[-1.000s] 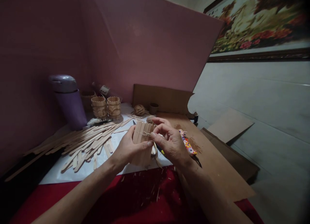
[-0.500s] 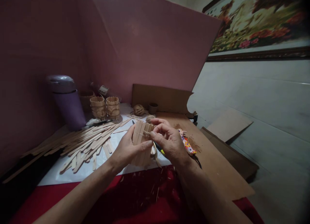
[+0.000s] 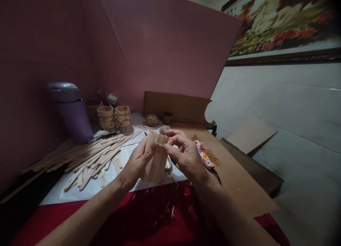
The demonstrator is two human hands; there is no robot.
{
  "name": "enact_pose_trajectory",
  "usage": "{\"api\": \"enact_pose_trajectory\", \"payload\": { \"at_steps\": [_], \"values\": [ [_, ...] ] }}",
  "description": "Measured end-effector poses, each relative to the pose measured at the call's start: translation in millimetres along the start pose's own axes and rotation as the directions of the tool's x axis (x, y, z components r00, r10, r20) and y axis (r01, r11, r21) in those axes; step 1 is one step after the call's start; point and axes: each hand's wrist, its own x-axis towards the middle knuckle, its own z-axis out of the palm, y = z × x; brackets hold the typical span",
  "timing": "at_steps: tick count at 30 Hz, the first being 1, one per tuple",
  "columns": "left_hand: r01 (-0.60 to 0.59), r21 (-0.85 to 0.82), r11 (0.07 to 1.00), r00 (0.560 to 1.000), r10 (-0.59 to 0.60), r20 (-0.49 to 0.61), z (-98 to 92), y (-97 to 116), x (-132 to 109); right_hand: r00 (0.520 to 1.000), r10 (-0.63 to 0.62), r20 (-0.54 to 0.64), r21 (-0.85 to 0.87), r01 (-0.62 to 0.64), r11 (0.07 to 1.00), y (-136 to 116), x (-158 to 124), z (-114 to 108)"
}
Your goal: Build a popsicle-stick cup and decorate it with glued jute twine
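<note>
A small cup made of upright wooden craft sticks is held over the near part of the white paper. My left hand is closed round its left side, the thumb pressed across its upper front. A strand of twine crosses the sticks near the top. My right hand pinches that twine between thumb and forefinger at the cup's right edge, with its other fingers curled above. Scissors, partly hidden by the cup and my right hand, lie behind them, one handle loop showing.
Loose craft sticks fan across the left of the white paper. Behind stand a purple flask, two finished stick cups, twine balls and a small pot. A flower-patterned glue gun lies on the brown board at right.
My left thumb has moved up from the cup's lower front onto the twine line. My right hand still pinches the twine at the right edge. The view has shifted slightly.
</note>
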Motion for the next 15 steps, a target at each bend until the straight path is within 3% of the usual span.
{"api": "enact_pose_trajectory", "payload": {
  "at_steps": [9,15],
  "values": [
    [0.017,0.002,1.0,0.999,-0.017,-0.05,1.4,1.3,2.0,1.0,-0.017,-0.018,-0.004,0.017,1.0,-0.2,0.2,0.9],
    [0.15,-0.155,0.976,0.98,-0.168,-0.109,0.9,-1.4,2.4,1.0,-0.022,-0.002,-0.012,0.022,1.0,3.8,-0.3,-0.3]
  ]
}}
